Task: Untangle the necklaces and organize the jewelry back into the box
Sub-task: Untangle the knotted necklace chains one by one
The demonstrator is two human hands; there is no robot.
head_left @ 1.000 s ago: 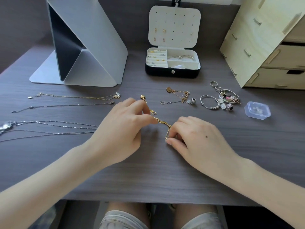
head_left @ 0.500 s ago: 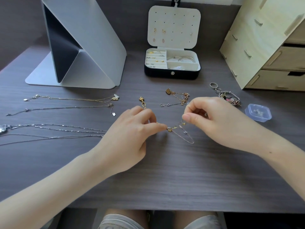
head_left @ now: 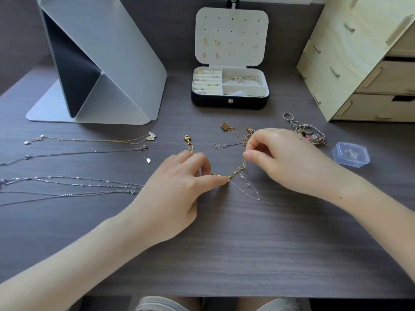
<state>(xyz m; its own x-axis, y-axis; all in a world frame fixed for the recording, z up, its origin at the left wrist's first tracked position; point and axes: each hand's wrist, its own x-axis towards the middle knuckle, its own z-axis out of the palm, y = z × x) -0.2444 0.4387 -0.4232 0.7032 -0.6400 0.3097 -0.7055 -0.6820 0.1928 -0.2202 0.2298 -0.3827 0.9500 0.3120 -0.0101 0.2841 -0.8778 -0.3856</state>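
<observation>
The person sits at the near edge of the tabletop (head_left: 247,243), both hands working just beyond its middle. The left hand (head_left: 177,189) has its fingers curled over a gold link chain (head_left: 237,171), one fingertip on it where it bends lowest; the stretch beneath those fingers is hidden. The chain's clasp end lies free on the wood beyond the knuckles. The right hand (head_left: 287,158) pinches the other part of the chain between thumb and forefinger, and its remaining fingers are folded in.

A thin silver chain (head_left: 251,189) trails from that bend toward the near edge; I cannot tell whether it is knotted into the gold one. Beyond the right hand sits a tangle of rose-gold chains (head_left: 241,134), partly covered by its knuckles.

The open jewelry box (head_left: 230,103) stands at the middle of the far edge, with earrings on its lid and bangles in one compartment; the smaller pieces are too tiny to name. Toward the left edge lie straightened necklaces (head_left: 89,140), some running out of view. Toward the right edge are a charm bracelet heap (head_left: 311,134) and a clear plastic case (head_left: 350,154).
</observation>
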